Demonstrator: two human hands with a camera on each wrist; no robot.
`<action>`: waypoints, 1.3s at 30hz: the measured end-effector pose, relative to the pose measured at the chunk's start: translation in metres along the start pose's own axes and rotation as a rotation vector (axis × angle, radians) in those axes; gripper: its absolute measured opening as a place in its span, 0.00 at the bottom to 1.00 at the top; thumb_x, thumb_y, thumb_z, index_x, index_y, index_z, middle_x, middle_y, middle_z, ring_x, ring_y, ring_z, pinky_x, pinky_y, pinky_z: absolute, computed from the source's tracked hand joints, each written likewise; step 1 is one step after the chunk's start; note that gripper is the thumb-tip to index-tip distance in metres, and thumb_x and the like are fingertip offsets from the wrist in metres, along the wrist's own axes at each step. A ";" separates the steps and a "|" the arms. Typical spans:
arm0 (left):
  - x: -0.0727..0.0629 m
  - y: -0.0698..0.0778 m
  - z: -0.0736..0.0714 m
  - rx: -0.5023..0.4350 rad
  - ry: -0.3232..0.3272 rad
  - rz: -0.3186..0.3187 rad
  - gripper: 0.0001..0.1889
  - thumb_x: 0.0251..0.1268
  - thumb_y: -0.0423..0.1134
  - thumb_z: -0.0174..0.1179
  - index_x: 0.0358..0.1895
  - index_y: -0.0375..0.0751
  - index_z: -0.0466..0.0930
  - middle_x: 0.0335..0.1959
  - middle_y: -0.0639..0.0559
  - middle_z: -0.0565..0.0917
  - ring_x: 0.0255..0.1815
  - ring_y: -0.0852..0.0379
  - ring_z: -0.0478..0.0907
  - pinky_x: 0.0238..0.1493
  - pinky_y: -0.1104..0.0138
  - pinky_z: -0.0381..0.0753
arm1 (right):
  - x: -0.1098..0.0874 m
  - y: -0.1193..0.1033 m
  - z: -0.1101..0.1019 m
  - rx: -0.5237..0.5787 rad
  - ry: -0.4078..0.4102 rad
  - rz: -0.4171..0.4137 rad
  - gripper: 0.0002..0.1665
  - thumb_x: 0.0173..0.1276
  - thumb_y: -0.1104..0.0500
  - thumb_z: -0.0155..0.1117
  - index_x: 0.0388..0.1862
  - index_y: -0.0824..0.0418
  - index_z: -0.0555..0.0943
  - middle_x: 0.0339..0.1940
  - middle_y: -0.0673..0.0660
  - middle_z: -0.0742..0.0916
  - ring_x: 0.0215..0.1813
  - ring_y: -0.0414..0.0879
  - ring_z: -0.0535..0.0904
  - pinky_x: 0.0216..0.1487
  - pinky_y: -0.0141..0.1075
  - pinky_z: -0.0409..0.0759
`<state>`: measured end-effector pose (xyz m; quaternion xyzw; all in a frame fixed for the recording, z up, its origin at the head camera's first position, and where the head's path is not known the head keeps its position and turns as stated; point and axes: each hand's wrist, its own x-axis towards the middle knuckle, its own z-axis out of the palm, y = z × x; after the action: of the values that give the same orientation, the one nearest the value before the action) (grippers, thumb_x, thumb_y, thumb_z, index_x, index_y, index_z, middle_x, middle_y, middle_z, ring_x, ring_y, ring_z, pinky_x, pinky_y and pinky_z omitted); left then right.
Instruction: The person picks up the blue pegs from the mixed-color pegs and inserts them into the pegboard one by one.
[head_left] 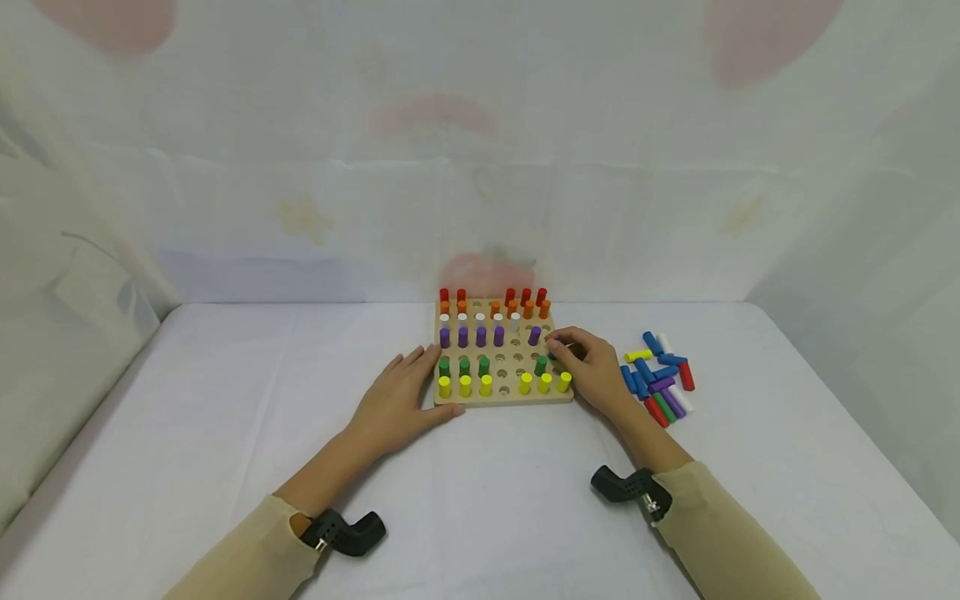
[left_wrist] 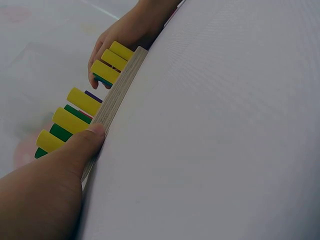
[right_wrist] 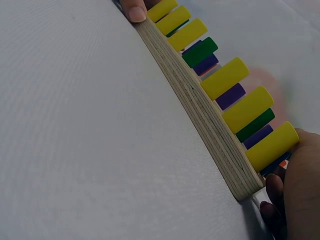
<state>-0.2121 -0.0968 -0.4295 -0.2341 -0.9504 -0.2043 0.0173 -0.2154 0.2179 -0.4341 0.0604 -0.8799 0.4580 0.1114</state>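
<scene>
A wooden pegboard [head_left: 517, 398] stands before me with rows of pegs in red, orange, white, purple, green and yellow. My left hand [head_left: 397, 400] rests against its front left corner, fingers straight along the left side and thumb [left_wrist: 95, 132] on the front edge. At the board's right edge my right hand [head_left: 592, 367] pinches a blue peg [right_wrist: 276, 164] between thumb and fingers, over the row behind the green pegs [head_left: 541, 365]. Most of this blue peg is hidden by the fingers and by a yellow peg [right_wrist: 272, 146].
Right of the right hand lies a loose pile of pegs, among them blue pegs [head_left: 665, 374], a yellow peg [head_left: 639, 356], a red peg [head_left: 687, 376] and a white peg [head_left: 681, 398]. A white cloth [head_left: 495, 500] covers the table. Behind it hangs a pale curtain [head_left: 480, 200].
</scene>
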 end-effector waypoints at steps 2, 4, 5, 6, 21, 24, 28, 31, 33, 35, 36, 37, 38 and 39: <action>0.000 0.000 0.000 0.000 -0.001 -0.001 0.54 0.57 0.73 0.62 0.80 0.41 0.58 0.79 0.46 0.65 0.82 0.44 0.59 0.83 0.48 0.55 | 0.000 0.000 0.000 0.001 -0.001 -0.002 0.17 0.78 0.48 0.59 0.55 0.57 0.84 0.45 0.56 0.87 0.43 0.48 0.77 0.42 0.24 0.76; 0.000 0.000 0.000 0.001 -0.001 -0.002 0.54 0.57 0.73 0.62 0.80 0.41 0.58 0.79 0.46 0.65 0.82 0.44 0.59 0.83 0.48 0.56 | 0.000 0.000 0.000 0.002 -0.001 -0.002 0.17 0.78 0.49 0.59 0.55 0.57 0.84 0.45 0.56 0.87 0.43 0.48 0.77 0.42 0.24 0.76; 0.000 0.000 0.000 0.002 -0.001 -0.002 0.54 0.57 0.73 0.62 0.79 0.41 0.58 0.79 0.46 0.65 0.82 0.44 0.59 0.83 0.48 0.56 | 0.000 0.000 0.000 0.003 -0.002 -0.001 0.17 0.78 0.49 0.59 0.55 0.57 0.84 0.44 0.56 0.87 0.43 0.48 0.77 0.42 0.24 0.76; 0.000 0.000 0.000 0.003 -0.001 -0.002 0.54 0.57 0.73 0.62 0.79 0.41 0.58 0.79 0.46 0.65 0.82 0.44 0.59 0.83 0.48 0.56 | 0.000 0.000 0.000 0.004 -0.003 0.001 0.17 0.78 0.49 0.59 0.55 0.57 0.84 0.44 0.56 0.87 0.43 0.48 0.77 0.42 0.24 0.76; 0.000 -0.001 0.000 -0.005 0.000 0.006 0.54 0.58 0.72 0.62 0.80 0.40 0.57 0.79 0.45 0.65 0.81 0.44 0.60 0.84 0.49 0.55 | 0.001 -0.003 -0.001 -0.011 -0.014 0.014 0.18 0.78 0.48 0.58 0.56 0.56 0.84 0.46 0.58 0.87 0.43 0.48 0.76 0.43 0.26 0.75; 0.000 0.000 -0.001 -0.006 -0.004 0.004 0.54 0.59 0.72 0.62 0.80 0.40 0.57 0.79 0.45 0.65 0.82 0.44 0.59 0.84 0.49 0.55 | 0.001 -0.002 -0.001 -0.016 -0.011 0.005 0.18 0.78 0.48 0.58 0.56 0.57 0.84 0.46 0.58 0.87 0.43 0.48 0.76 0.43 0.26 0.75; 0.000 0.001 -0.002 -0.007 -0.012 -0.002 0.54 0.59 0.72 0.61 0.80 0.41 0.57 0.79 0.45 0.65 0.82 0.44 0.59 0.84 0.49 0.54 | 0.001 -0.001 -0.001 -0.022 -0.010 0.003 0.18 0.78 0.48 0.59 0.55 0.56 0.84 0.46 0.57 0.87 0.43 0.48 0.76 0.43 0.26 0.75; 0.001 0.001 -0.002 -0.006 -0.013 -0.001 0.53 0.59 0.72 0.61 0.80 0.41 0.57 0.79 0.45 0.65 0.82 0.44 0.58 0.84 0.49 0.54 | 0.001 -0.003 -0.001 -0.026 -0.010 0.008 0.18 0.78 0.47 0.58 0.56 0.56 0.84 0.46 0.57 0.87 0.43 0.48 0.76 0.43 0.26 0.75; 0.001 0.000 -0.002 -0.005 -0.012 0.001 0.53 0.59 0.72 0.61 0.80 0.41 0.57 0.79 0.45 0.65 0.82 0.44 0.58 0.84 0.49 0.54 | 0.001 -0.003 -0.002 -0.028 -0.009 0.008 0.18 0.78 0.47 0.58 0.56 0.56 0.84 0.46 0.57 0.87 0.43 0.48 0.76 0.44 0.27 0.76; 0.001 0.000 -0.002 -0.003 -0.013 0.002 0.53 0.59 0.72 0.61 0.80 0.41 0.57 0.79 0.45 0.65 0.82 0.44 0.59 0.84 0.49 0.54 | 0.001 -0.004 -0.002 -0.029 -0.009 0.009 0.18 0.78 0.47 0.58 0.56 0.57 0.84 0.46 0.58 0.87 0.43 0.48 0.77 0.43 0.27 0.76; 0.001 0.000 -0.002 -0.002 -0.014 0.002 0.53 0.59 0.72 0.61 0.80 0.41 0.57 0.79 0.45 0.65 0.82 0.44 0.59 0.84 0.49 0.54 | 0.001 -0.004 -0.002 -0.030 -0.009 0.007 0.18 0.78 0.48 0.58 0.56 0.57 0.84 0.46 0.58 0.87 0.43 0.48 0.76 0.43 0.26 0.75; 0.001 0.000 -0.002 -0.001 -0.015 0.002 0.53 0.59 0.72 0.61 0.80 0.41 0.57 0.79 0.45 0.65 0.82 0.44 0.59 0.84 0.49 0.54 | 0.001 -0.005 -0.002 -0.029 -0.009 0.008 0.18 0.78 0.48 0.59 0.56 0.57 0.84 0.46 0.58 0.87 0.43 0.48 0.76 0.43 0.26 0.75; 0.001 0.000 -0.002 -0.001 -0.016 0.001 0.53 0.59 0.72 0.61 0.80 0.41 0.57 0.79 0.45 0.65 0.82 0.44 0.59 0.84 0.49 0.54 | 0.001 -0.005 -0.002 -0.027 -0.009 0.009 0.18 0.78 0.48 0.59 0.56 0.57 0.84 0.46 0.58 0.87 0.43 0.48 0.76 0.43 0.26 0.75; 0.001 0.000 -0.002 0.000 -0.016 0.002 0.53 0.59 0.71 0.61 0.80 0.41 0.57 0.79 0.45 0.65 0.82 0.44 0.58 0.84 0.49 0.54 | 0.001 -0.005 -0.002 -0.028 -0.008 0.009 0.18 0.78 0.48 0.59 0.56 0.57 0.84 0.46 0.58 0.87 0.43 0.48 0.76 0.42 0.26 0.75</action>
<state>-0.2133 -0.0970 -0.4274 -0.2366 -0.9502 -0.2025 0.0100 -0.2146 0.2166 -0.4288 0.0567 -0.8869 0.4459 0.1065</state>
